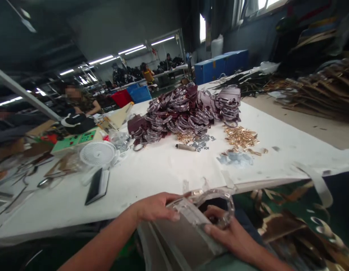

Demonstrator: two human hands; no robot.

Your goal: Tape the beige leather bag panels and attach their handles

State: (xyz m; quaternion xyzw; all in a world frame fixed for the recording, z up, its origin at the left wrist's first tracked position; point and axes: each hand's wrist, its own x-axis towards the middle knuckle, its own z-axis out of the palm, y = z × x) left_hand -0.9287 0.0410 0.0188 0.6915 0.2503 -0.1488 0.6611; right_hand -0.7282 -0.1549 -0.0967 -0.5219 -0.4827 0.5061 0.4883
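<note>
A grey-brown handbag is held low at the table's front edge, its curved handle wrapped in clear plastic. My left hand grips the bag's upper left edge, thumb across the front and fingers behind it. At the bag's upper right, my right hand pinches the edge between thumb and fingers, close to the handle. The bag's lower part runs out of view. Beyond the hands lie gold metal pieces, flat silver plates and a taped stick-like tool.
Dark purple bags with plastic-wrapped handles are heaped on the white table. Left are a white fan, a dark notebook-like object and a green panel. Brown sheets lie stacked right. A co-worker sits far left.
</note>
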